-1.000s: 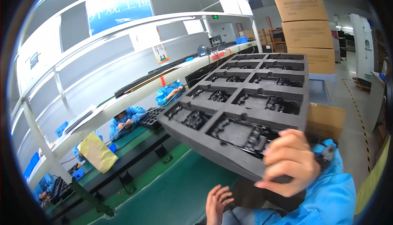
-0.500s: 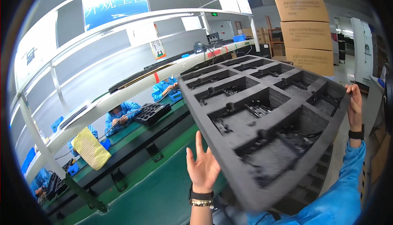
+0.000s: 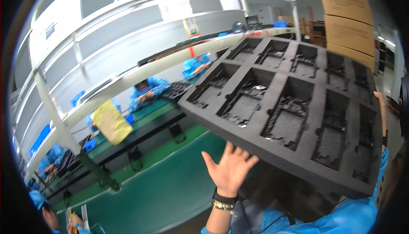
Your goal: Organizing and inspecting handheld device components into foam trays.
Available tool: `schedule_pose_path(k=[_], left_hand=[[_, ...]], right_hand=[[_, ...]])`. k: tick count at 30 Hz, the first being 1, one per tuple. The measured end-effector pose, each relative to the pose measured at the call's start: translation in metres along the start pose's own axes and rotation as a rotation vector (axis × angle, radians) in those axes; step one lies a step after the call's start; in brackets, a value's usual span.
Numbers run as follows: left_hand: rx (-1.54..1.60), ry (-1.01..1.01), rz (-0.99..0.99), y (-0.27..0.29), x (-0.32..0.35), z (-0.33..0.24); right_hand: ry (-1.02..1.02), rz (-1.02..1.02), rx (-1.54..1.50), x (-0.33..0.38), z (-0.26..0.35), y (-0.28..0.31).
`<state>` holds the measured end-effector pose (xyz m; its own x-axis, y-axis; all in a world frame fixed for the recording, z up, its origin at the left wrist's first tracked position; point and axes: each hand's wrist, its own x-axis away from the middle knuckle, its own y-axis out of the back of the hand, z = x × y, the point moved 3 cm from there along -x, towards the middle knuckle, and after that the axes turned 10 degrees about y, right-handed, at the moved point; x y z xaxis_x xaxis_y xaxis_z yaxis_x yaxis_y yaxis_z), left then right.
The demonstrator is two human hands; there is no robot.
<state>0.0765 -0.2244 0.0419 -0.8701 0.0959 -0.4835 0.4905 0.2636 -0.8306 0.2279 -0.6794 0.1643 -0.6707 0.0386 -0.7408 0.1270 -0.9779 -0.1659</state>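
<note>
My foam tray [image 3: 257,137] is hanging tilted by the right edge of the green table [image 3: 170,178]. My left fingers are spreading wide, gripping nothing, at its near edge; my right hand [image 3: 379,102], at its right edge, is too hidden to tell. I should be supporting both edges evenly. Matte foam is framing 10 rectangular pockets, cradling black parts [image 3: 286,125].

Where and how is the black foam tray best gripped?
Probably hold the black foam tray by its outer rim at both short ends, from outside and below: it is long, and its open pockets hold dark parts that inside gripping might disturb. The right hand is at the right end; the left hand is open by the near long edge.
</note>
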Motion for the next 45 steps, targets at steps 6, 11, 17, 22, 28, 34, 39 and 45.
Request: schedule_pose_path(k=[6, 11, 17, 22, 28, 34, 39, 45], left_hand=[[0.034, -0.096, -0.235, 0.026, 0.070, -0.098], [-0.458, -0.387, -0.597, 0.009, 0.207, -0.127], [-0.633, -0.651, -1.211, -0.074, 0.399, -0.089], [-0.365, -0.686, -1.332, -0.117, 0.407, -0.046], [-0.323, -0.573, -1.430, -0.118, 0.437, -0.063], [-1.829, -0.143, -1.504, -0.123, 0.356, -0.123], [-2.018, -0.251, -1.602, -0.189, 0.326, -0.187], [-1.945, -1.918, -1.397, -0.303, 0.320, -0.278]], right_hand=[[-0.112, 0.254, -0.215, -0.011, -0.041, -0.073], [-0.144, 0.382, -0.292, -0.005, -0.049, -0.114], [-0.146, 0.615, -0.484, 0.008, -0.063, -0.229], [-0.387, 0.804, -0.647, 0.044, -0.111, -0.325], [-0.561, 0.928, -0.712, 0.085, -0.202, -0.439], [-0.632, 1.028, -0.330, 0.063, -0.311, -0.448], [-0.324, 1.120, 0.077, 0.039, -0.390, -0.442], [0.307, 0.896, -0.018, 0.016, -0.191, -0.520]])
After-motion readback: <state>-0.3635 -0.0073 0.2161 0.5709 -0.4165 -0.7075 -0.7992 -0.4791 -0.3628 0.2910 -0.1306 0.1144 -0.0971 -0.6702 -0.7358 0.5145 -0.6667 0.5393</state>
